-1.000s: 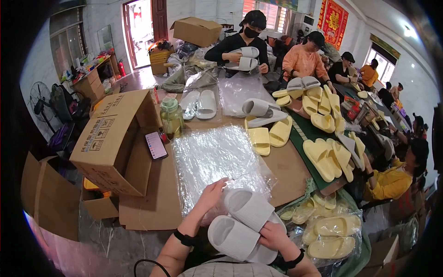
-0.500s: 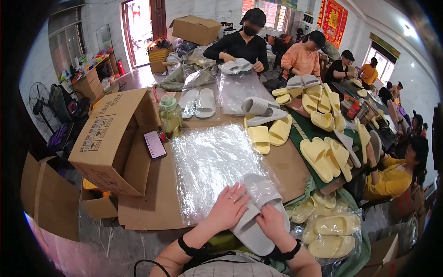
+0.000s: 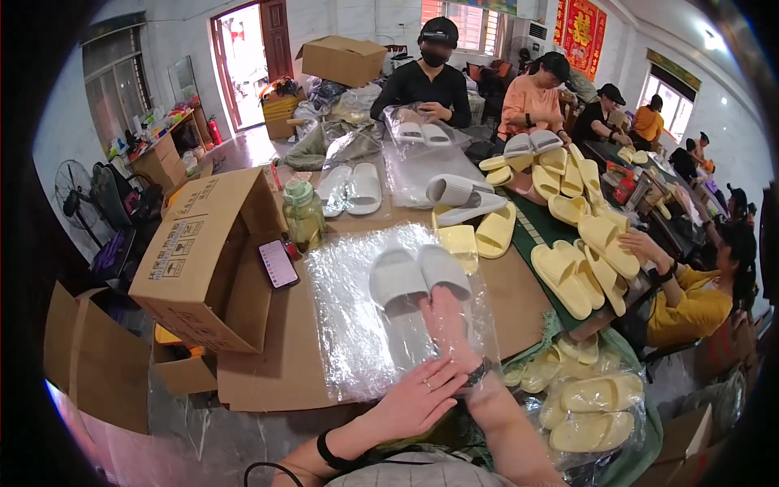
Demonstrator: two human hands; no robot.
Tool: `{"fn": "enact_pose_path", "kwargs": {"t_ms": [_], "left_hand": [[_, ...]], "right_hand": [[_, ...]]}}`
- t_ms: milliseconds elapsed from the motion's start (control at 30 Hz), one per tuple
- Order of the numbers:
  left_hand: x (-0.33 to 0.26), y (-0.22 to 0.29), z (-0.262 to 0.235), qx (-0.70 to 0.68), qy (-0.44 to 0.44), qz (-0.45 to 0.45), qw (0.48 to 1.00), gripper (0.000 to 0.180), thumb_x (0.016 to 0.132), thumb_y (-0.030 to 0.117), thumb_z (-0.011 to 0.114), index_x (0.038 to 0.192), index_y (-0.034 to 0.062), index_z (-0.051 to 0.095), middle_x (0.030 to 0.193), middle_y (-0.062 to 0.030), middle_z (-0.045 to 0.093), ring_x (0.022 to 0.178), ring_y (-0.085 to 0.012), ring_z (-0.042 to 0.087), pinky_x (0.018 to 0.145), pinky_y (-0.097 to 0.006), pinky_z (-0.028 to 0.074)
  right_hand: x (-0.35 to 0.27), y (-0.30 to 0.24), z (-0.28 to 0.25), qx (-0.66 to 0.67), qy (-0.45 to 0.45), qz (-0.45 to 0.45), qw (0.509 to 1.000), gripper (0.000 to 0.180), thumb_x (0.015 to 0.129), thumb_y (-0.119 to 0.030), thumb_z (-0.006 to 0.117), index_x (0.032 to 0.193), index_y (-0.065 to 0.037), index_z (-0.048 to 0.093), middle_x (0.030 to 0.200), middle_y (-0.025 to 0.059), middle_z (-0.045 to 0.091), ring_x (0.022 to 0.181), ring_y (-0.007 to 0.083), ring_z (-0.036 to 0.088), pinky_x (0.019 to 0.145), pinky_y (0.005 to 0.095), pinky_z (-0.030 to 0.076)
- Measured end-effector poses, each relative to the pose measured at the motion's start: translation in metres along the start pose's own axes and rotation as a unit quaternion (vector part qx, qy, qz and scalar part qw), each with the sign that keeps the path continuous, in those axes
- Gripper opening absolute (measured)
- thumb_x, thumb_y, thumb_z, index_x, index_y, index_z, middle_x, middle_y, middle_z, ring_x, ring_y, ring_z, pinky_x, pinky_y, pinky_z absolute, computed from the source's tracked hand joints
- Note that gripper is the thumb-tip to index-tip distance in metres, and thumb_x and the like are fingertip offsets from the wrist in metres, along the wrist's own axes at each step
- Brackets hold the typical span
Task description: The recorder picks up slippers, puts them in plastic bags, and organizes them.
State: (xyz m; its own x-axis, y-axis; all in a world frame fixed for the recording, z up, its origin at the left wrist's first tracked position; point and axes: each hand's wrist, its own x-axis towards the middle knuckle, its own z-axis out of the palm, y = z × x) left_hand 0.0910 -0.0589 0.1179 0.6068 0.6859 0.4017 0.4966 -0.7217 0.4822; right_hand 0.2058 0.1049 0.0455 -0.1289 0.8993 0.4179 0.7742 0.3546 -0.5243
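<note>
1. Here the right hand reaches inside a clear bag lying flat on the tabletop, its fingers closed on the pale grey slippers, which sit side by side at the bag's far end.
2. The left hand lies flat and open, fingers spread, on the bag's near edge, holding nothing.
3. Just left of the bag lie a phone and a green bottle; beyond them a large brown carton lies tipped on its side, mouth toward the bag, with dark print and small square marks on its upper face.
4. A flat carton panel leans at the far left, off the tabletop.
5. Past the bag lie another grey pair in plastic, a loose pair and yellow slippers; more yellow pairs run down the green mat at right.
6. Bagged yellow slippers are stacked low at right, near the right forearm.
7. Across the tabletop a person in black handles a bagged pair; a closed brown box stands behind.
8. A red hanging with gold figures, probably cloth, is on the back wall.
</note>
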Motion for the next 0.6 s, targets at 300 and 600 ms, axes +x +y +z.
{"fn": "enact_pose_path", "kwargs": {"t_ms": [300,600], "left_hand": [[-0.035,-0.08,-0.015,0.031,0.1,-0.136,0.985,0.064,0.085,0.04,0.063,0.138,0.0112,0.044,0.148,-0.0168,0.032,0.135,-0.0392,0.031,0.109,-0.048,0.03],[-0.058,-0.135,0.015,0.109,0.047,-0.31,0.943,0.088,0.073,0.054,0.07,0.144,0.0175,0.035,0.151,-0.0238,0.022,0.138,-0.0424,0.022,0.112,-0.048,0.023]], "right_hand": [[-0.08,0.004,-0.048,0.136,-0.2,-0.138,0.961,0.048,0.085,-0.029,0.065,0.122,-0.001,0.053,0.095,0.0171,0.058,0.09,0.0352,0.056,0.08,0.0429,0.047],[-0.064,-0.033,-0.162,0.415,-0.354,-0.072,0.835,0.017,0.086,-0.014,0.068,0.099,-0.003,0.069,0.082,0.0044,0.066,0.07,0.0106,0.058,0.063,0.0251,0.046]]}}
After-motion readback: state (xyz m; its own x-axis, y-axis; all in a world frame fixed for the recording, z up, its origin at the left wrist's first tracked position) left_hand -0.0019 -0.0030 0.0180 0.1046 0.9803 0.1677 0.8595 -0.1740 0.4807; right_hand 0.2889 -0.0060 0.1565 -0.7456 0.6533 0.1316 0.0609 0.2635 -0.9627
